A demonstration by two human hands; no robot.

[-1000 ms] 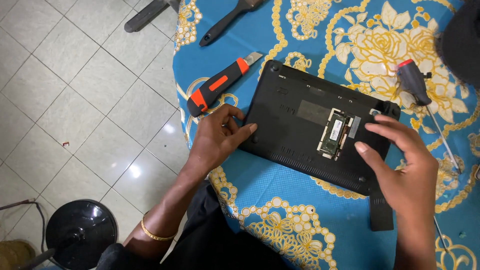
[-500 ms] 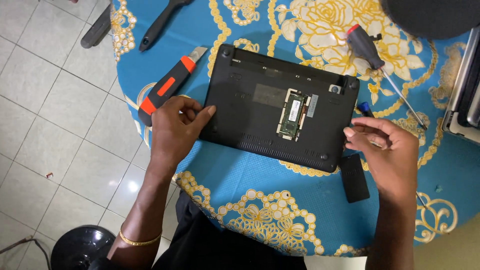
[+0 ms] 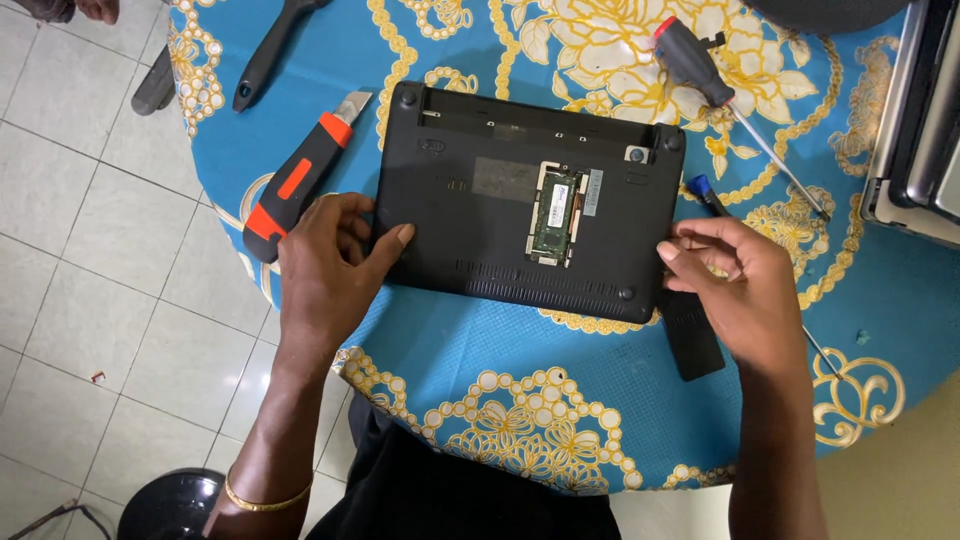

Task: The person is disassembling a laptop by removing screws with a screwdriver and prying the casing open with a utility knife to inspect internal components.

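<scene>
Small black laptop is lying belly-up on the round table's blue and gold floral cloth, with its memory hatch open so the green RAM stick shows roughly midway between the two hands. The left hand has the left edge, thumb pressed flat on the base and fingers curled at the side; whether they wrap underneath I can't tell. The right hand is at the lower right corner, fingertips touching the edge, loosely curled, not really clamped on anything.

Just outside the left hand sits an orange and black utility knife, its bottom end tucked behind the knuckles. Under the right hand there's a flat black cover panel, partly hidden by the palm. Just above that hand a blue-tipped tool pokes out, mostly hidden. Farther up, a red and black screwdriver. A black-handled tool is cut off at the top, and a silver device is cropped at the right edge.
</scene>
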